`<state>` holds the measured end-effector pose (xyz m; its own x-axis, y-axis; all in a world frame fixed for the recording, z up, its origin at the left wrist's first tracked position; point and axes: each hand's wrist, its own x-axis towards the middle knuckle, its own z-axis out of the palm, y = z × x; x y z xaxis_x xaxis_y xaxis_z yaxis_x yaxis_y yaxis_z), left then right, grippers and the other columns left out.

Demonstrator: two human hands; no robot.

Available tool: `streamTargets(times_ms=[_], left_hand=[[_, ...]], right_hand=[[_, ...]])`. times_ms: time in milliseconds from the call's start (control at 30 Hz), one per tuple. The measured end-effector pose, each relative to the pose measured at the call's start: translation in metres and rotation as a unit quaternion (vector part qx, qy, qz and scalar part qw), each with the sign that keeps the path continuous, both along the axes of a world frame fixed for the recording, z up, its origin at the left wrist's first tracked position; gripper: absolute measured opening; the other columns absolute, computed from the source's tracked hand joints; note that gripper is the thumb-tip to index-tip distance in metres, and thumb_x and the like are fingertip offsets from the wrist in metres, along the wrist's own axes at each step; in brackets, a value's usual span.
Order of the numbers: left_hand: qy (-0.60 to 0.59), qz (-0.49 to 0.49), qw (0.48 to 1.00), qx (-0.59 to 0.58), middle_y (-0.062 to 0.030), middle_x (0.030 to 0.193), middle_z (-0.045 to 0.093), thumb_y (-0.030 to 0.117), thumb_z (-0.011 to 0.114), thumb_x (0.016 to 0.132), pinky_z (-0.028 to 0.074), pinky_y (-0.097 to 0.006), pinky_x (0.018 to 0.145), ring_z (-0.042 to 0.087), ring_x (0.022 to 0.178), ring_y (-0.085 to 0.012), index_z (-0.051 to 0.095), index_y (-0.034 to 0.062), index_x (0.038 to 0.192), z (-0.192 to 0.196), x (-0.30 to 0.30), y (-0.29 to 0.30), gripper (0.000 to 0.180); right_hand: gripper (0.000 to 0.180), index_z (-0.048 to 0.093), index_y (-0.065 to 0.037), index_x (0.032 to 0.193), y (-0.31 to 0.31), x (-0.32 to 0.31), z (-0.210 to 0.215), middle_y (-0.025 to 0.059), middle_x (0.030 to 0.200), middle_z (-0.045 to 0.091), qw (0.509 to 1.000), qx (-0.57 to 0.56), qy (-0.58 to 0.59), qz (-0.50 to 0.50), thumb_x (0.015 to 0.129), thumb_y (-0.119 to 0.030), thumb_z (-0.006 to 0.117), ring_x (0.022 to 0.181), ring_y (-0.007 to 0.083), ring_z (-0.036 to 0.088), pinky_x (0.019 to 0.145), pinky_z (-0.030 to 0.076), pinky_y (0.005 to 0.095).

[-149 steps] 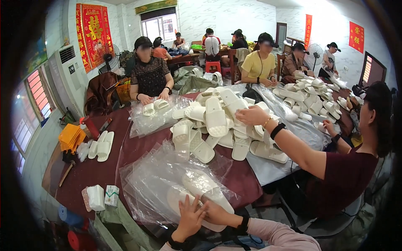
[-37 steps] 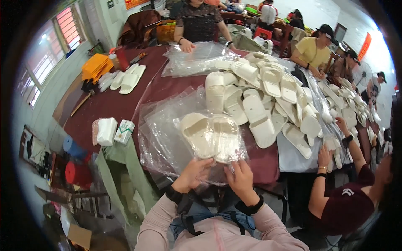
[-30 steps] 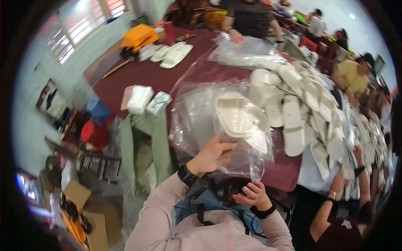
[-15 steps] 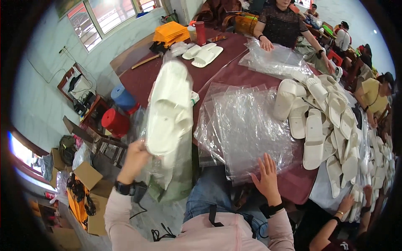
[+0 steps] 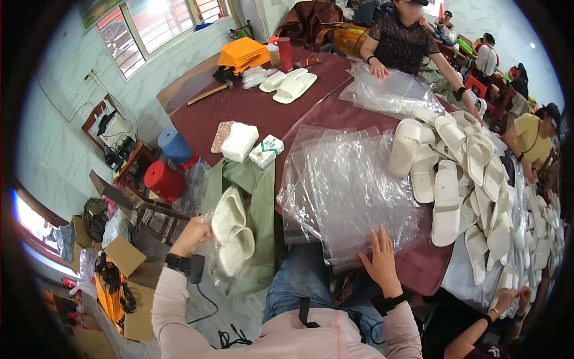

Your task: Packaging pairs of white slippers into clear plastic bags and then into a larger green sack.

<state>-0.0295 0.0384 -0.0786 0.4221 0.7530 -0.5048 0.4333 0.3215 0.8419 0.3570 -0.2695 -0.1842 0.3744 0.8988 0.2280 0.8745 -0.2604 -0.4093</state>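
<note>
The left grip [image 5: 194, 235] is closed on the edge of a clear plastic bag holding a pair of slippers [image 5: 232, 230]. Its arm reaches forward from the lower left, the pink sleeve [image 5: 170, 302] ending at a dark wristband [image 5: 179, 262], with the fingers curled in toward the bag. The right grip [image 5: 382, 262] holds nothing: palm down, fingers spread and pointing away from the body, it rests on the near edge of a flat stack of clear bags [image 5: 359, 188].

The bagged slippers are off-white with broad straps, one lying beyond the other, tilted, with the loose plastic shining around them. They are at the mouth of a green sack [image 5: 260, 185] that stands open beside the surface [image 5: 239, 111]; how far inside they sit is hard to tell.

Just beyond the sack, on the dark red surface, lie a white packet [image 5: 240, 142] and a small white-and-green box [image 5: 267, 152]. To the right of the clear bags rises a heap of unbagged slippers [image 5: 446, 218]. Farther off are a loose white pair [image 5: 293, 87], a wooden-handled hammer [image 5: 208, 94] and a yellow-orange stack [image 5: 244, 52]. Across the surface, a co-worker's hand [image 5: 378, 69] rests on more plastic bags [image 5: 391, 91].
</note>
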Motion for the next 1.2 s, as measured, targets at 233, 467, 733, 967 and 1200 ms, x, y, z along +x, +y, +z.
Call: streamTargets(times_ms=[233,467,733,967,1200], left_hand=[[-0.064,0.087,0.991,-0.073,-0.0160,0.071,0.063,-0.007,0.047,0.069,0.026,-0.021,0.035,0.036,0.039,-0.0066,0.051,0.0022,0.113,-0.112,-0.022,0.035,0.046],[-0.056,0.131,0.989,-0.045,-0.0074,0.073,0.060,0.001,0.049,0.082,0.033,-0.025,0.039,0.046,0.048,-0.0118,0.055,0.0062,0.108,-0.201,0.008,0.038,0.027],[0.028,0.121,0.990,-0.065,-0.0097,0.080,0.062,0.011,0.052,0.086,0.048,-0.032,0.052,0.058,0.059,-0.0195,0.055,0.0051,0.110,-0.220,0.020,0.043,0.024],[0.382,0.055,0.916,0.111,-0.0234,0.121,0.052,0.022,0.058,0.084,0.046,-0.043,0.087,0.053,0.108,-0.0356,0.035,0.0026,0.136,-0.240,-0.030,0.033,0.060],[0.704,-0.146,0.695,0.023,-0.0174,0.149,0.024,0.067,0.036,0.081,0.018,-0.058,0.108,0.030,0.133,-0.0394,0.016,0.0112,0.148,-0.252,-0.061,0.031,0.089]], right_hand=[[0.070,0.033,-0.003,0.138,0.003,0.000,-0.007,0.0224,0.145,0.028,1.000,-0.008,0.015,-0.014,0.082,-0.029,0.065,0.131,0.0381,0.031,0.108,0.026,0.0463],[0.069,0.034,-0.002,0.137,0.002,0.001,-0.008,0.0197,0.143,0.033,0.999,-0.024,-0.029,-0.032,0.082,-0.033,0.063,0.133,0.0337,0.030,0.110,0.023,0.0451],[0.065,0.037,-0.001,0.135,-0.004,0.000,-0.004,0.0193,0.142,0.035,0.999,-0.017,-0.041,-0.022,0.083,-0.032,0.062,0.133,0.0335,0.031,0.110,0.023,0.0452],[0.065,0.037,-0.002,0.135,0.007,-0.005,-0.007,0.0192,0.142,0.035,0.999,-0.021,-0.038,-0.021,0.083,-0.033,0.061,0.133,0.0333,0.031,0.110,0.023,0.0450],[0.063,0.038,-0.004,0.135,0.007,-0.006,0.006,0.0199,0.141,0.036,0.999,-0.007,-0.027,-0.043,0.085,-0.036,0.059,0.133,0.0333,0.031,0.110,0.024,0.0441]])
